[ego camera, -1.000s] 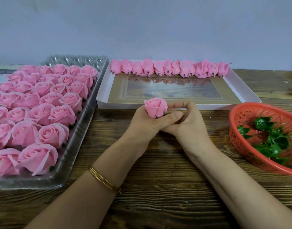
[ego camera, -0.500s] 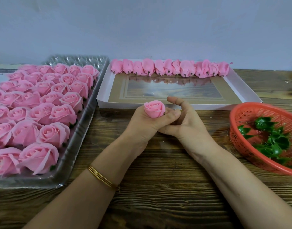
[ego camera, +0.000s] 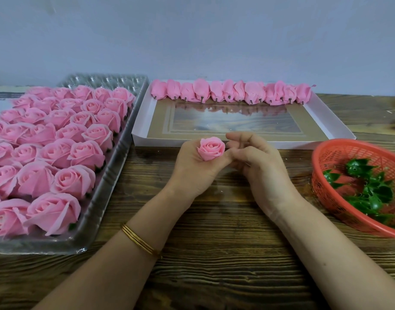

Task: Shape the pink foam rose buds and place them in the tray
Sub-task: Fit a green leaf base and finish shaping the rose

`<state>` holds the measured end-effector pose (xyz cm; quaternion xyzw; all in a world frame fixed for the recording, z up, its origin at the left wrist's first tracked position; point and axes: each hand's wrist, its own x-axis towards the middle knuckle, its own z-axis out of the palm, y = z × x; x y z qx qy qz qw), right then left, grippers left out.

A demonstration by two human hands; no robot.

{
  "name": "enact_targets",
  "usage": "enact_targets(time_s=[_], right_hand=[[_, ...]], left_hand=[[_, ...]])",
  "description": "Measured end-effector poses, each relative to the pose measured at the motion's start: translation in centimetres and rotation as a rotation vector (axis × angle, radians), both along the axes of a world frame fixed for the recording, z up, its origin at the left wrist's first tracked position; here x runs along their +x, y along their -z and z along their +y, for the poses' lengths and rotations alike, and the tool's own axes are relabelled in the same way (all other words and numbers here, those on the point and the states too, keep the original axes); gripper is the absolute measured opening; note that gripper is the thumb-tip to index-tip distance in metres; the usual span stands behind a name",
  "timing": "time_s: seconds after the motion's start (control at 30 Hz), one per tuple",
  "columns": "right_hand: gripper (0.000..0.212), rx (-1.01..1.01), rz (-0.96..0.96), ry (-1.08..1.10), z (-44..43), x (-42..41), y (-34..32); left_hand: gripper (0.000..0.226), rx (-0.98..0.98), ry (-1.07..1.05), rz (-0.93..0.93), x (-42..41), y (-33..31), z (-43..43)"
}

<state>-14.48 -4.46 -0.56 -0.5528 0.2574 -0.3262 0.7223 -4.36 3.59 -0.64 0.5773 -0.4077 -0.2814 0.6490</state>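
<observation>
Left hand [ego camera: 192, 168] around spiralled foam rosebud [ego camera: 211, 148]

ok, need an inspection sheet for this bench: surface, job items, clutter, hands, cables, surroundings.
Surface: dark, grained wooden table.
Job's things: one rose bud in hand; clear tray mostly filled with shaped roses, far cells bare; white box with a row of unshaped buds along its far wall.
Clutter: red basket of green calyx pieces at right.
Grippers: left hand grips the rose bud, bloom up; right hand curled beside it, contact unclear.
Cables: nothing seen.
Surroundings: plain pale wall behind.
</observation>
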Motion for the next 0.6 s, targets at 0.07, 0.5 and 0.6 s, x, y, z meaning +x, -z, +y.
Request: enact_targets(time_s=[0.07, 0.5, 0.6], right_hand=[[0.03, 0.021, -0.061, -0.011, 0.03, -0.09, -0.11], [0.028, -0.078, -0.103, -0.101, 0.82, -0.19, -0.54], [0.029, -0.085, -0.107, -0.095, 0.91, -0.16, -0.61]], left_hand=[[0.027, 0.022, 0.03, -0.037, -0.03, 0.25, -0.11], [0.015, 0.109, 0.114, -0.018, -0.1, 0.41, -0.14], [0.014, 0.102, 0.124, -0.022, -0.1, 0.48, -0.28]])
